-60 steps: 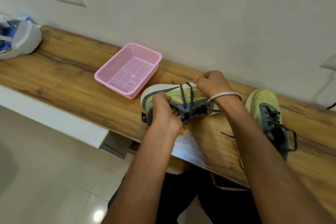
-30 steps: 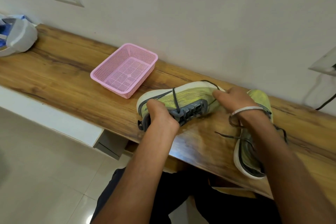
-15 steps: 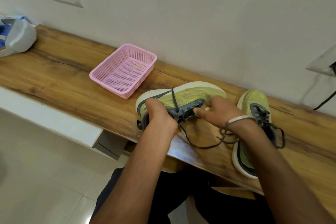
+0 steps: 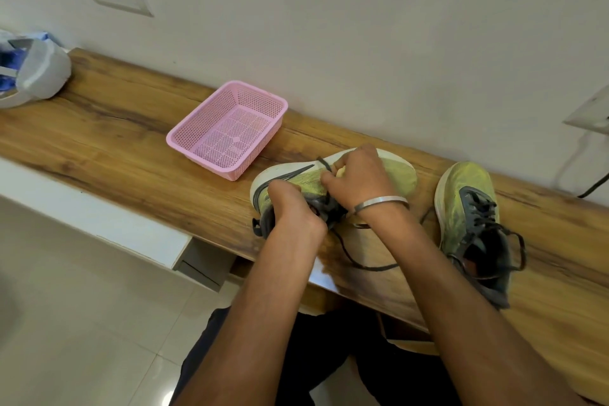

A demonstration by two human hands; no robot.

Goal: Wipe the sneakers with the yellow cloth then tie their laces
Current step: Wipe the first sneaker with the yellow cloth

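You have two sneakers on the bench: one sneaker tipped on its side under both hands, the second sneaker upright just right of your right wrist. Your left hand grips the tipped sneaker's collar; your right hand pinches one dark lace above the sneaker's side. Half a second ago that hand was lower, at the eyelets. One pink basket sits beyond your left hand.
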